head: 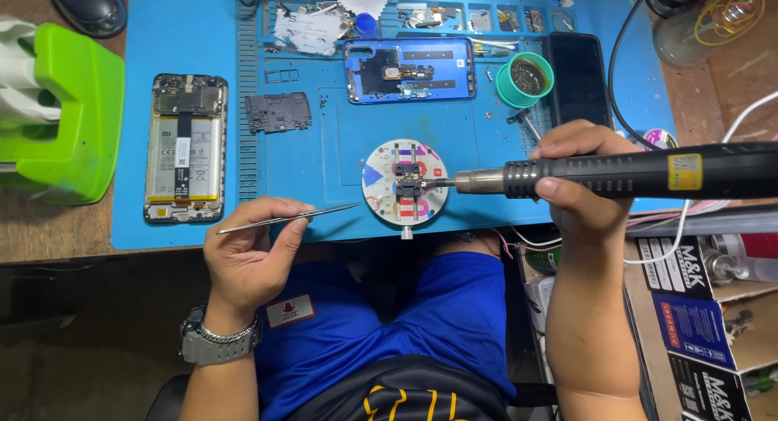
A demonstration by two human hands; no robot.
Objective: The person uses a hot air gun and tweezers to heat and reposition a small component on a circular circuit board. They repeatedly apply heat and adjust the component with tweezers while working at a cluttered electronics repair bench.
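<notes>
— Well, what do the hands grip in the head view?
— Right hand wraps a ribbed black hot-air wand, metal nozzle at the round white fixture on the blue mat. Left hand pinches slim steel tweezers.
— Around them?
— An opened phone, blue back cover, green tin on the tabletop.

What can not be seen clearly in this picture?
Head view only:
- Small dark part clamped on the round white holder: too small to identify.
- Black hot-air handpiece: rear cut off by the right edge.
- Right hand fingers: partly hidden behind the handpiece.
</notes>
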